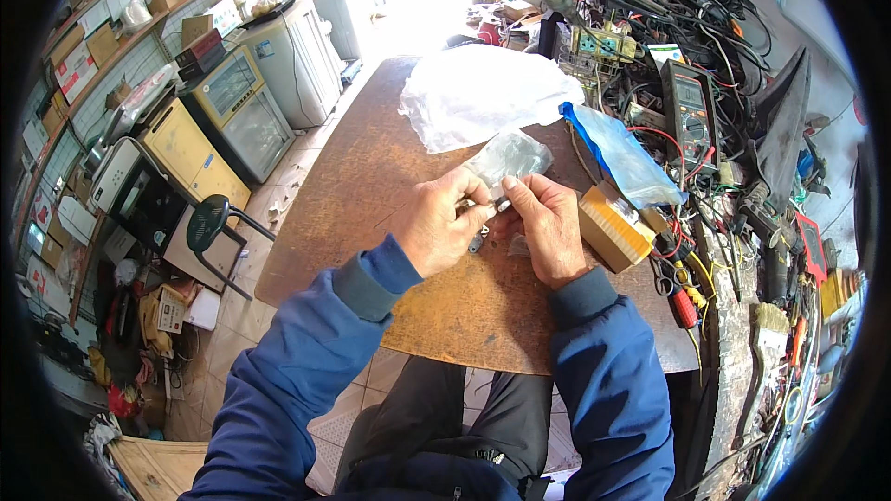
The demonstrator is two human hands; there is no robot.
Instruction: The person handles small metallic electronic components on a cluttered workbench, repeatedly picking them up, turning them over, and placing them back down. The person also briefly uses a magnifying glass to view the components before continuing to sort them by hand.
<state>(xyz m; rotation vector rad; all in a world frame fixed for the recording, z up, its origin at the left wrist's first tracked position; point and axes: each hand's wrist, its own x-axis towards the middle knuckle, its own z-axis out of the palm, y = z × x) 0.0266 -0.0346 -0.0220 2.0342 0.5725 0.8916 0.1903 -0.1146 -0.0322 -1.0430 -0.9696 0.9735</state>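
Note:
Above the brown wooden table (339, 213), my left hand (445, 221) and my right hand (548, 227) meet with fingertips pinched together. Between them is a small whitish and silvery piece (503, 205), too small to name and partly covered by the fingers. Just beyond the fingertips lies a clear plastic bag (509, 158); whether the fingers touch it I cannot tell. Below the hands, small metal parts (477, 241) and a bit of clear plastic (520, 247) show on the tabletop, partly hidden. Both hands are closed.
A white plastic sheet (483, 93) covers the table's far part. To the right are a blue-edged clear bag (626, 153), an open cardboard box (614, 227), a multimeter (689, 111), a red-handled screwdriver (685, 308) and tangled cables (687, 5). A dark stool (209, 223) stands left.

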